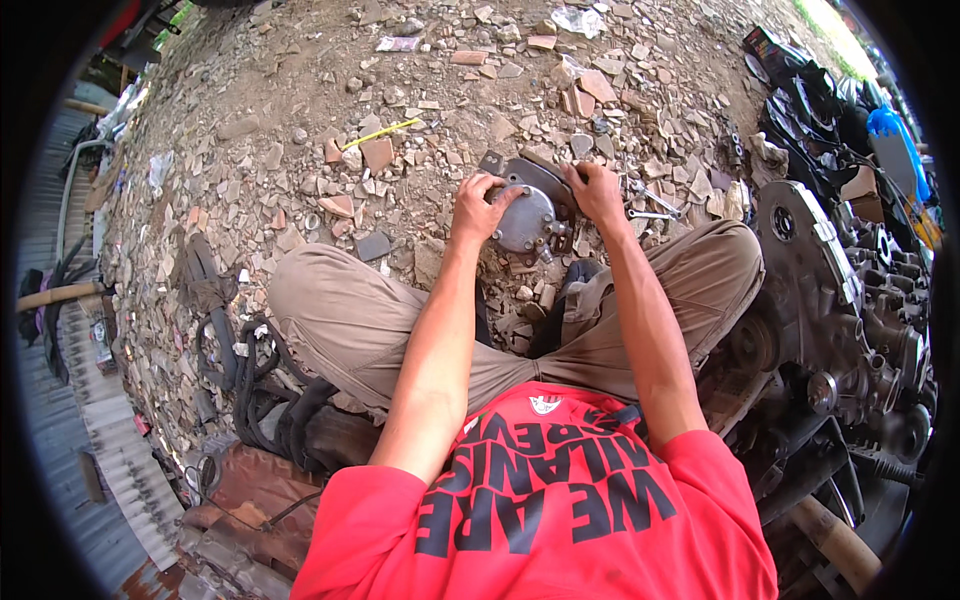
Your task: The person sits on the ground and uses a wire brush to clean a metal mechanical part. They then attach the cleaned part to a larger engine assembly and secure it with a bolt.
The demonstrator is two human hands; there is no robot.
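A round grey metal housing (pixel 525 222) with bolts around its rim rests on the rubble between my bent knees. Behind its round cover shows a dark flat metal plate (pixel 548 182). My left hand (pixel 478 208) grips the housing's left side, its thumb lying on the cover. On the far right side, my right hand (pixel 596 192) is closed at the end of a narrow flat strip (pixel 541 160) along the plate's far edge. Whether this strip is a loose tool or part of the plate, I cannot tell. Beside my right wrist lie metal wrenches (pixel 654 206).
Broken tile and stones cover the ground (pixel 290 120). A yellow strip (pixel 380 134) lies farther off. Black hoses (pixel 265 385) lie by my left knee. A large engine (pixel 830 300) stands close on my right, with black bags (pixel 805 115) beyond it. Corrugated sheet metal (pixel 110 430) borders the left.
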